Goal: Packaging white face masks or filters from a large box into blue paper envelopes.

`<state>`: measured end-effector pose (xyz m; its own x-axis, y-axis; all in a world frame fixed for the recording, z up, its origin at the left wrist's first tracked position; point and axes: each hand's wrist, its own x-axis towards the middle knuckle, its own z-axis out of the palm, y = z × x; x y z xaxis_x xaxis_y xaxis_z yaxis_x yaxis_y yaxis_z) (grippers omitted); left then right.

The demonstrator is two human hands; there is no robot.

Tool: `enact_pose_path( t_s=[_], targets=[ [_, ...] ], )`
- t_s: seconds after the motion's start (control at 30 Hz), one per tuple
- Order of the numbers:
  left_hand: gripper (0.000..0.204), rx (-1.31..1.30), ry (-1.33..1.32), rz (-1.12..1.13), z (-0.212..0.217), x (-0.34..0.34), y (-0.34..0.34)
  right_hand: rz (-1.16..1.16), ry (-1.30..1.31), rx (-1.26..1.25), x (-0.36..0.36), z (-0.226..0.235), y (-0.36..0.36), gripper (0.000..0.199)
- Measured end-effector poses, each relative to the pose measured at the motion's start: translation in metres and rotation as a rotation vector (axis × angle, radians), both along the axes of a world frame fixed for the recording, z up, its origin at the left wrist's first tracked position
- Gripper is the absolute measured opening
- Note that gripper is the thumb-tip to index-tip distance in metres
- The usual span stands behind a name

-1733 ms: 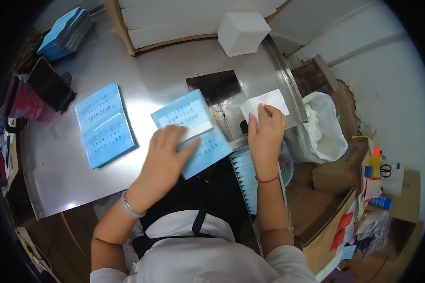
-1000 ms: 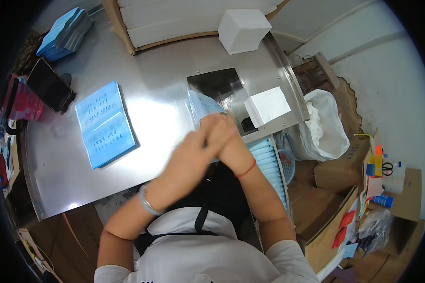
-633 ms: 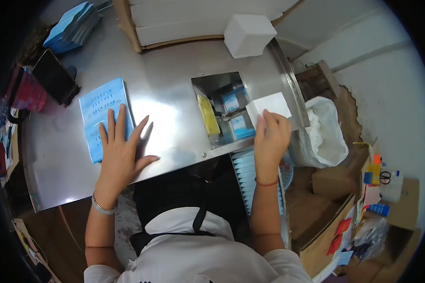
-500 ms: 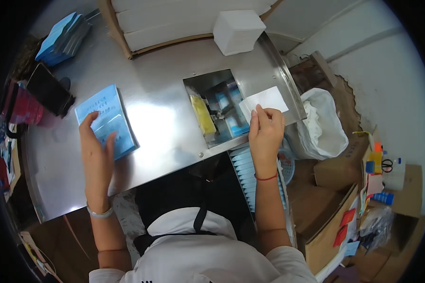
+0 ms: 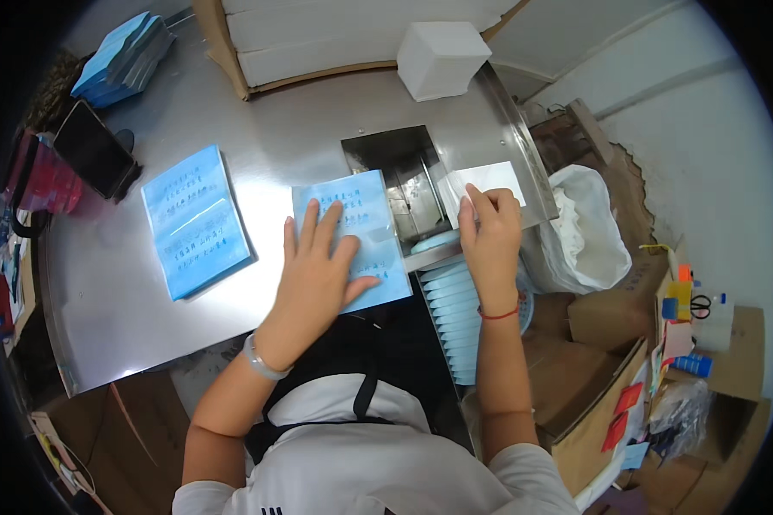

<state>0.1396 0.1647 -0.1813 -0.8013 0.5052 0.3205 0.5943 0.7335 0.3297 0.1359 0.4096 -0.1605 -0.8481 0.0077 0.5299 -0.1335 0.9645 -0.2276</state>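
A flat blue printed packet (image 5: 365, 245) lies at the table's front edge, partly beside and over the dark cut-out (image 5: 408, 184) in the metal top. My left hand (image 5: 313, 266) rests on it with fingers spread. At the cut-out's right side, a white paper sheet (image 5: 498, 178) is pinched between the thumb and fingers of my right hand (image 5: 493, 232). Further left, a thicker blue packet or small stack of packets (image 5: 196, 223) sits untouched on the metal. Whether the white paper is one sheet or several, I cannot tell.
A steel table (image 5: 103, 300) carries a blue packet stack (image 5: 116, 64), a dark phone-like screen (image 5: 94, 150), a pink container (image 5: 47, 184) and a white paper block (image 5: 442, 62). Below right stand pale-blue ridged pieces (image 5: 453, 330), a white-lined bin (image 5: 597, 236) and cardboard boxes (image 5: 614, 313).
My left hand has moved right, away from the left blue packet, and now lies on another blue packet beside the cut-out. My right hand stays on the white paper with little movement.
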Motion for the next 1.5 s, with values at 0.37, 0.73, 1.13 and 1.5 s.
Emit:
enact_pose_path(
  t_s=[0.37,0.73,1.13,1.5],
  targets=[
    [0.048,0.028,-0.055,-0.074,0.003,0.01,-0.013,0.07,0.085,0.057,0.007,0.012,0.004,0.029],
    [0.041,0.148,0.094,-0.004,-0.002,0.008,-0.01,0.445,-0.222,0.033,0.0,-0.027,-0.098,0.03],
    [0.073,-0.029,-0.065,-0.084,-0.002,0.008,-0.019,0.166,0.131,-0.228,0.013,0.005,-0.032,0.029],
    [0.059,-0.309,-0.069,0.036,0.038,-0.026,-0.007,0.006,-0.014,-0.103,0.006,-0.01,0.01,0.026]
  ],
)
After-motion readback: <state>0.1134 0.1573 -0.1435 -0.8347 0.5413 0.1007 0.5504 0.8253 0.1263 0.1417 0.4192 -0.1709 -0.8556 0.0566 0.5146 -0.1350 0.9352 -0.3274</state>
